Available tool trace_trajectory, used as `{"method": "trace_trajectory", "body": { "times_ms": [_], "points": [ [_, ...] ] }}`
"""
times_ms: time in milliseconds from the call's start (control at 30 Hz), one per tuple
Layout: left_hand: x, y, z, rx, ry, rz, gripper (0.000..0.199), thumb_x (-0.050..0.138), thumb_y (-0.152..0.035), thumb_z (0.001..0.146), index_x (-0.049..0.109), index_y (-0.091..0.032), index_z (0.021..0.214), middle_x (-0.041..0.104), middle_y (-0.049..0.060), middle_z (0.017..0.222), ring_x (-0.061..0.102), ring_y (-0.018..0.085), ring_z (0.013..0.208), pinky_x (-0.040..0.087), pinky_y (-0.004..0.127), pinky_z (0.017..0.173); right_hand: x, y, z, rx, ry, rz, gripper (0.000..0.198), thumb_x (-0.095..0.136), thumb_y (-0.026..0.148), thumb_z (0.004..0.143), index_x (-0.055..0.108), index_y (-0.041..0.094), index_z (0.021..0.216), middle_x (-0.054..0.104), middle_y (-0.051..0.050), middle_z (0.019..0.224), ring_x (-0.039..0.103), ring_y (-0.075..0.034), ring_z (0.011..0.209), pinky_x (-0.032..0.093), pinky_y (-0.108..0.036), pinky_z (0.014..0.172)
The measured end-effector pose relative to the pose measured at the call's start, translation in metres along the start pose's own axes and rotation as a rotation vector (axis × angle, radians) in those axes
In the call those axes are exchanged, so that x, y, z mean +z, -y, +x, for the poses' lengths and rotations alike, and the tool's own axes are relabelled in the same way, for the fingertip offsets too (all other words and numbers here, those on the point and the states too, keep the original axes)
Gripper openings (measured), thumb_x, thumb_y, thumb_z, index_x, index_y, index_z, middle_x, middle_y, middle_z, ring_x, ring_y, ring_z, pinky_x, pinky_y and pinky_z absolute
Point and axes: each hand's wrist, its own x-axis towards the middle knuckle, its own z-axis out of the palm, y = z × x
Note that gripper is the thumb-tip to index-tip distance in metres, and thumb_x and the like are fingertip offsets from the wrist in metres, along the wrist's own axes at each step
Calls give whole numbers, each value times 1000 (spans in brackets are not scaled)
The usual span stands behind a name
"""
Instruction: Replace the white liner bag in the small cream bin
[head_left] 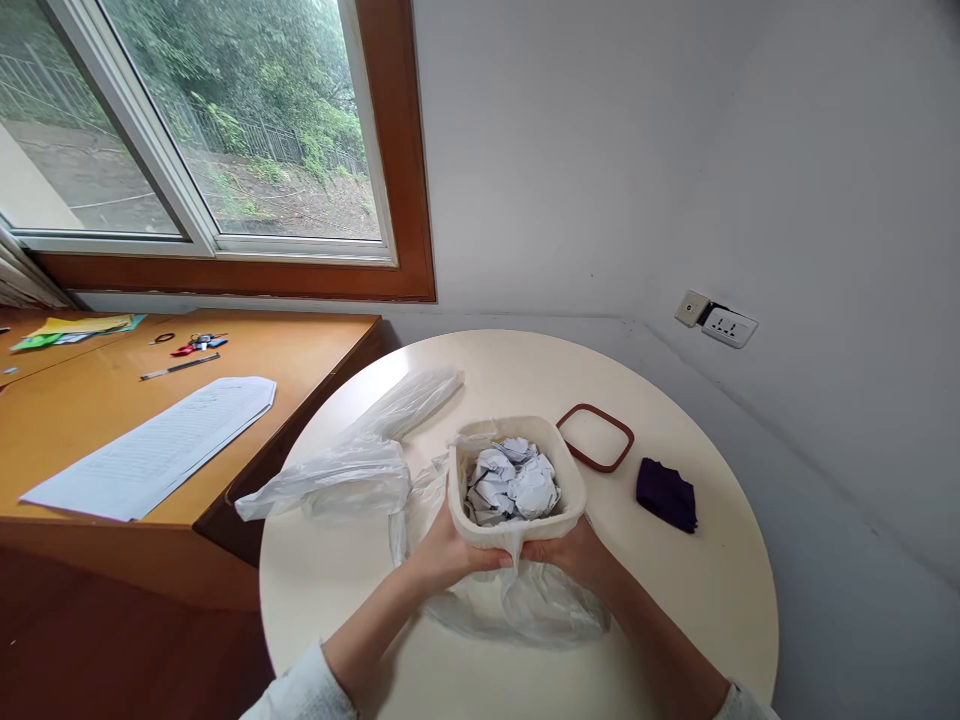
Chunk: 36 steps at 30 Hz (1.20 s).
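Observation:
A small white trash bin [574,490] with rounded corners stands in front of me, full of crumpled white paper [517,480]. My left hand [448,548] wraps its near left side, thumb along the front just under the rim. From the near right, my right hand [574,553] grips it the same way, and the two thumbs almost meet. A thin clear plastic bag [551,605] hangs below the thumbs and spreads on the table around the bin. Fingers behind the bin's sides are hidden.
On the round cream table [697,600] lie a brown rim ring [628,440], a folded dark purple cloth [666,495] and another crumpled clear bag [352,475]. A wooden desk [315,345] at left bears paper sheets [157,445], a pen [180,367] and keys [201,343]. Walls stand close behind.

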Motion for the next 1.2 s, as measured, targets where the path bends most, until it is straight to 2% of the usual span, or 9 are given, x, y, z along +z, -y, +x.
{"method": "trace_trajectory", "body": {
  "times_ms": [133,333,533,667,767,967,1200],
  "points": [
    [-2,0,0,-22,49,-14,104,77,-56,46,33,-16,132,60,12,111,50,34,112,33,50,101,0,-3,-1,16,-1,24,77,83,30,49,53,23,119,63,-9,112,53,-30,111,41,-46,96],
    [-9,-1,-1,-44,91,50,94,80,-44,49,38,-17,129,60,11,113,47,33,115,35,49,101,0,-3,-1,33,15,26,70,83,28,50,56,24,115,65,-6,109,52,-28,112,39,-43,99],
    [-12,-2,-1,-14,97,87,93,82,-32,48,38,-19,130,51,11,126,39,33,123,35,48,101,1,-3,-1,28,29,45,70,82,28,51,55,25,115,65,-6,108,51,-28,113,39,-43,99],
    [-12,-4,1,10,135,79,88,81,-30,50,41,-20,128,47,10,132,41,33,122,36,47,101,-1,-9,-3,63,20,23,68,82,29,51,56,25,114,65,-6,108,51,-28,113,39,-42,99],
    [-13,-6,1,5,169,84,85,81,-29,52,42,-21,128,49,9,130,41,33,122,37,46,100,-2,-11,-4,73,15,35,68,81,30,53,55,24,116,65,-7,109,50,-28,114,38,-43,99],
    [-14,-8,0,-6,197,91,84,80,-28,53,43,-21,128,50,10,130,39,33,123,38,44,99,-1,-9,-5,108,-3,33,74,84,29,47,56,24,115,65,-8,107,52,-30,113,37,-45,99],
    [-15,-9,1,-7,221,129,77,80,-30,54,50,-18,124,61,9,116,42,33,121,35,46,101,-1,-11,-5,117,-11,37,78,84,29,47,55,23,118,65,-9,109,52,-30,112,38,-45,97]
  ]
}}
